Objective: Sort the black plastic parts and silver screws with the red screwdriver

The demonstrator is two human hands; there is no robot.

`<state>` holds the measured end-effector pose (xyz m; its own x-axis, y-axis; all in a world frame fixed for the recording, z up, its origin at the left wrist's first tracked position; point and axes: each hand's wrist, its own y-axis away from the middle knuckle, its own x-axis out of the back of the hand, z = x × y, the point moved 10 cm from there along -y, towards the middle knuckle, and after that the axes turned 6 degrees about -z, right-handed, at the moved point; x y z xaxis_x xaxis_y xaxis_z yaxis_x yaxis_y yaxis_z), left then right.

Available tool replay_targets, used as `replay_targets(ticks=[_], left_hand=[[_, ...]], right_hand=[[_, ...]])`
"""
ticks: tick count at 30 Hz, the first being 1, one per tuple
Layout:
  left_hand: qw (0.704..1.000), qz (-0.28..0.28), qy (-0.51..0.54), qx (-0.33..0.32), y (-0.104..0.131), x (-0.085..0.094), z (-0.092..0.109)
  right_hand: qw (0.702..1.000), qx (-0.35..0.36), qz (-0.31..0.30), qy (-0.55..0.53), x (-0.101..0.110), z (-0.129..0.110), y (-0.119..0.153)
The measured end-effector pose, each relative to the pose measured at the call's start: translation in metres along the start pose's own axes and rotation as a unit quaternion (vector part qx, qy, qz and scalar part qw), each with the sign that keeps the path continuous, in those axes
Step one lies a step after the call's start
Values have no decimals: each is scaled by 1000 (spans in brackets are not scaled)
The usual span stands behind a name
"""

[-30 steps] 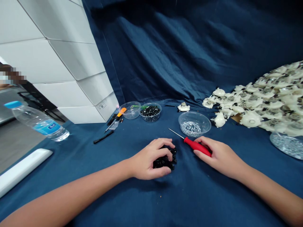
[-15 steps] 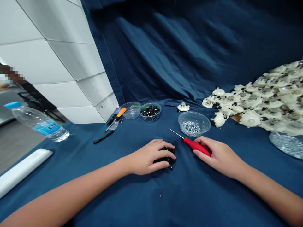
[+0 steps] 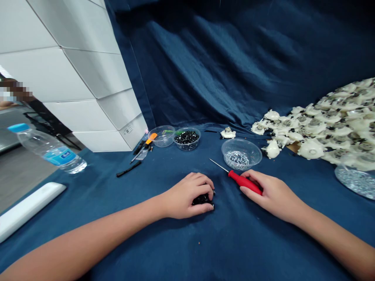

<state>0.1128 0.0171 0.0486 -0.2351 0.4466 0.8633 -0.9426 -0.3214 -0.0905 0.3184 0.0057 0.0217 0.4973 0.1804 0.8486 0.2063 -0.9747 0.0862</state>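
My left hand (image 3: 190,196) rests on the blue cloth with its fingers curled round a heap of small shiny black parts (image 3: 202,199); the fingers hide much of the heap. Further right, my right hand (image 3: 271,194) is closed round the red handle of a screwdriver (image 3: 244,182), whose metal shaft points up and to the left. Just beyond the screwdriver stands a clear round tub (image 3: 254,154) with many small silvery screws (image 3: 236,159) in it. Another clear tub (image 3: 187,146), farther back, holds more black parts (image 3: 186,137).
Cream plastic housings (image 3: 312,148) are piled at the right, and one housing (image 3: 227,133) sits apart. At the right edge is a tub of silvery pieces (image 3: 356,180). Left are a water bottle (image 3: 58,154), white boxes (image 3: 111,113), an orange-handled tool (image 3: 150,138) and a white bar (image 3: 29,208).
The fingers of my left hand have drawn inward and curled more tightly round the black parts. My right hand and the screwdriver have stayed put; the view has shifted slightly.
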Motion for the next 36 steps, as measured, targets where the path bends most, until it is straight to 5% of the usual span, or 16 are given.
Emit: replay_targets(ticks=[14,30,36], left_hand=[[997,-33,-50,-38,1,-5,10],[990,-12,-135,45,4,0,-7],[978,-26,-199,60,7,0,1]], right_hand=[[1000,6,5,6,2,-3,1],[1000,17,7,17,1,-4,1],[1000,11,0,9,2,-4,1]])
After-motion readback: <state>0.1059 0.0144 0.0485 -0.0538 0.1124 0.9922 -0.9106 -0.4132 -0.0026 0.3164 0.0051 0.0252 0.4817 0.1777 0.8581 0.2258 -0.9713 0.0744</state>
